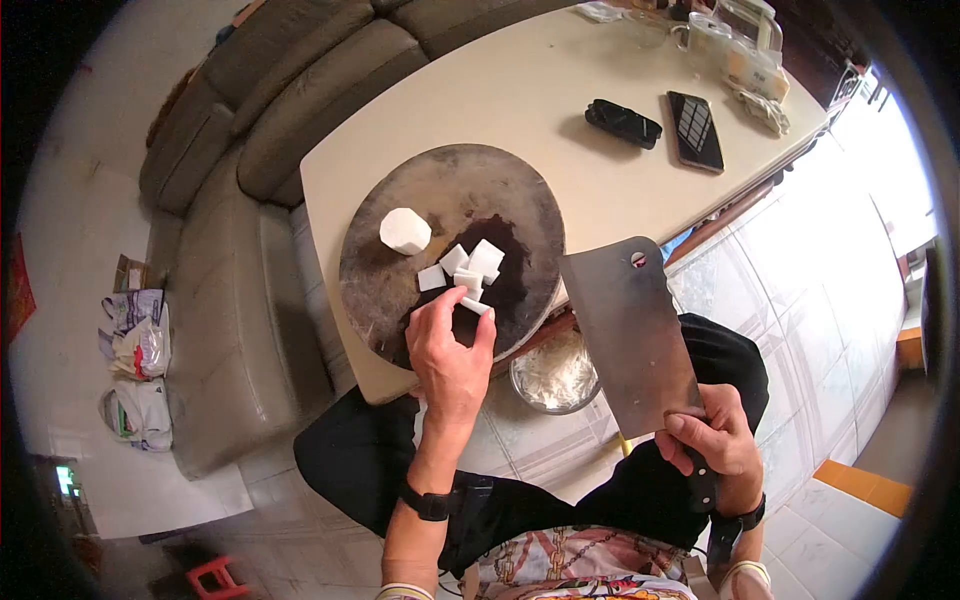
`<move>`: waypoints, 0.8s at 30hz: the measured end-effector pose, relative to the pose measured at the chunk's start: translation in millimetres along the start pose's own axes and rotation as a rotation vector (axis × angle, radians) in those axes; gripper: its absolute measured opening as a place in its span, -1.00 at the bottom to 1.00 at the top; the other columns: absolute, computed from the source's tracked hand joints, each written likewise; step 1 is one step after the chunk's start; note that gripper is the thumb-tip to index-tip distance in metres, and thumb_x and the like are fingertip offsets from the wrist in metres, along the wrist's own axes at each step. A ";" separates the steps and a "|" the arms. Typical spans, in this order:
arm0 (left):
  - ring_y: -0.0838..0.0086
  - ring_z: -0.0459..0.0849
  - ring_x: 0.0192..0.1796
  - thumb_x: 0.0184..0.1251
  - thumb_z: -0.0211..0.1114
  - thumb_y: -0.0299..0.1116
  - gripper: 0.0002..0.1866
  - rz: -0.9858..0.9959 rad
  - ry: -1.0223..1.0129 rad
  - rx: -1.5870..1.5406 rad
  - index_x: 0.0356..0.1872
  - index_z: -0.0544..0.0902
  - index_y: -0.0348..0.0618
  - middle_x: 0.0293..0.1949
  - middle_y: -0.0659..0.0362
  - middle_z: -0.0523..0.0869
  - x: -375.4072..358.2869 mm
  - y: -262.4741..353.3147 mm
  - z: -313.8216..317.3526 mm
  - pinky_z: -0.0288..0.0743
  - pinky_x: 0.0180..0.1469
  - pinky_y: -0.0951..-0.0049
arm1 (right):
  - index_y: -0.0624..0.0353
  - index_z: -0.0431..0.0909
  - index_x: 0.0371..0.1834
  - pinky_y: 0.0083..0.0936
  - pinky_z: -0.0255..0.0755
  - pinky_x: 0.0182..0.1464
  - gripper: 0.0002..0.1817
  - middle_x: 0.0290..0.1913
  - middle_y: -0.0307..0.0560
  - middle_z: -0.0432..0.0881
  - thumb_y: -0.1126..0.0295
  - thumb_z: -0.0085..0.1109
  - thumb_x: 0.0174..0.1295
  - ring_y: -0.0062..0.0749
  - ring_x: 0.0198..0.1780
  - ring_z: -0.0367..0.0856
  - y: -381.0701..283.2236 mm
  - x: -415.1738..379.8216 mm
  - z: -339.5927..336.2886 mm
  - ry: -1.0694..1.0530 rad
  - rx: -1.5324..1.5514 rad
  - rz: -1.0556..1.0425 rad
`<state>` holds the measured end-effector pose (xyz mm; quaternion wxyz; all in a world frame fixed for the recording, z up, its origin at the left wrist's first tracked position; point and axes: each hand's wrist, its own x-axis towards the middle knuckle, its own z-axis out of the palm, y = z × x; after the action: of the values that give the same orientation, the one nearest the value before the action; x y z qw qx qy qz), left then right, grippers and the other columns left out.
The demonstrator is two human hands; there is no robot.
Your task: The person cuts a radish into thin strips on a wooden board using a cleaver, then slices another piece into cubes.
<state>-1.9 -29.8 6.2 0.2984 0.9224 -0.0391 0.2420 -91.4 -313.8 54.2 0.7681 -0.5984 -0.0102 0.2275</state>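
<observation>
On the round, dark-stained chopping board [385, 300] lie several flat white radish pieces [487, 257] in a loose cluster. A larger peeled radish chunk [405, 231] sits apart from them, toward the upper left. My left hand [450, 355] rests at the board's near edge, its thumb and index finger pinched on a radish slice [476, 305] beside the cluster. Off the board to the right, my right hand [718, 440] grips the handle of a cleaver [630, 335]. Its broad blade is raised, tilted up and to the left, with a hole near the top corner.
Below the table edge, a metal bowl [555, 375] holds white shreds. A black case [623, 124] and a phone [695, 132] lie on the cream table [500, 85]. A clear jug [748, 28] stands at the far end. A grey sofa [235, 300] borders the left.
</observation>
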 end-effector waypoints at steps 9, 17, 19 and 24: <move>0.27 0.61 -0.08 -0.03 0.48 -0.55 -0.51 -0.163 0.041 -0.161 0.02 0.57 -0.20 -0.19 0.09 0.67 -13.5 -2.3 -16.4 0.48 0.02 0.26 | 0.35 0.49 -0.51 -0.66 0.21 -0.67 -0.68 -0.61 -0.20 0.53 0.36 0.10 0.38 -0.64 -0.68 0.43 -2.4 1.1 3.8 -0.007 -0.038 0.022; 0.21 0.62 -0.03 0.01 0.43 -0.59 -0.49 -0.058 -0.013 -0.091 0.08 0.57 -0.20 -0.11 0.06 0.68 -22.8 -10.9 -26.0 0.50 0.04 0.26 | 0.36 0.50 -0.49 -0.68 0.25 -0.66 -0.71 -0.58 -0.21 0.54 0.41 0.06 0.38 -0.66 -0.66 0.44 -1.8 3.0 5.8 -0.021 -0.052 0.042; 0.21 0.62 -0.02 0.02 0.43 -0.59 -0.47 -0.071 -0.020 -0.109 0.10 0.57 -0.20 -0.10 0.05 0.68 -23.5 -12.8 -26.6 0.50 0.04 0.26 | 0.36 0.50 -0.49 -0.68 0.25 -0.66 -0.72 -0.58 -0.21 0.54 0.41 0.06 0.38 -0.66 -0.66 0.44 -0.3 2.8 3.9 -0.024 -0.062 0.037; 0.33 0.66 -0.04 0.06 0.41 -0.61 -0.45 -0.109 -0.026 -0.120 0.17 0.55 -0.27 -0.05 0.04 0.70 -23.1 -7.4 -30.8 0.51 0.08 0.33 | 0.35 0.50 -0.47 -0.68 0.25 -0.66 -0.73 -0.58 -0.21 0.54 0.40 0.06 0.38 -0.67 -0.66 0.44 -0.3 2.3 3.8 -0.012 -0.064 0.044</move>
<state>-33.6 -7.9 13.2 0.3654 0.9067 -0.0071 0.2106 -90.4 -309.6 54.9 0.7433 -0.6215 -0.0090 0.2473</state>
